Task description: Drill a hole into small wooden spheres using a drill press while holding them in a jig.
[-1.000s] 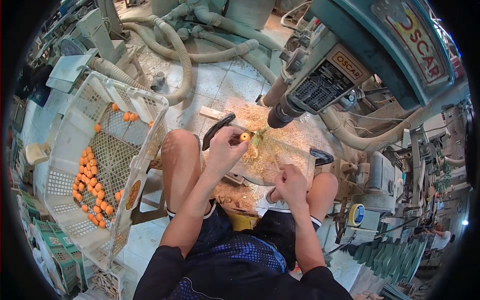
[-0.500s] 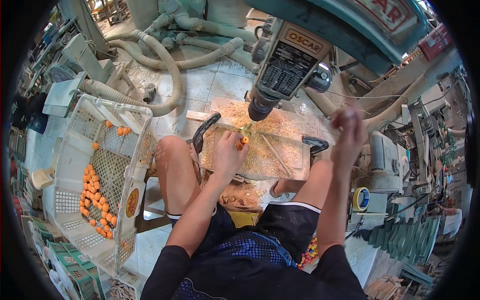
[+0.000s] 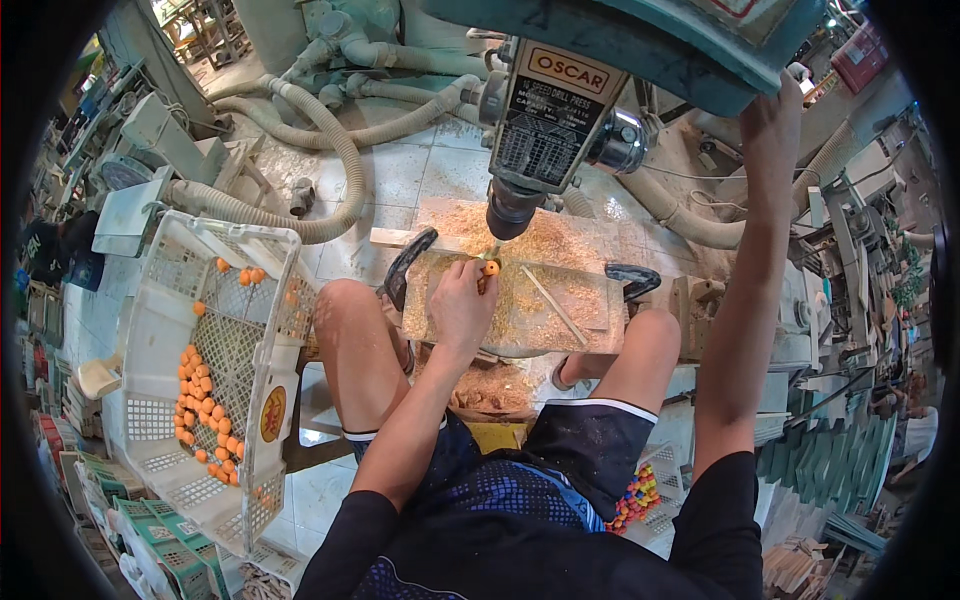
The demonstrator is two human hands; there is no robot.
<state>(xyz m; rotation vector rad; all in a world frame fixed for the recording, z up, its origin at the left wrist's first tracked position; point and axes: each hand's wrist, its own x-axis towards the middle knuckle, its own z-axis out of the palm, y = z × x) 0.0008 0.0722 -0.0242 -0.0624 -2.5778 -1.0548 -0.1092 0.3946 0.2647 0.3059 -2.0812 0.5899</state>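
Observation:
My left hand holds a small orange wooden piece with a hole on a shavings-strewn work board, below the black chuck of a teal drill press. A thin wooden stick lies to the right of the piece, between two black clamps. My right hand is raised at the right side of the machine's head, closed on something I cannot make out; its fingertips are partly hidden.
A white plastic crate with several orange pieces stands left. Hoses lie behind. A tray of multicoloured pieces is beside my right thigh. People are at the far left and far right.
My right hand has left the stick on the board and risen to the machine's right side. My left hand still holds the orange piece. The view has shifted.

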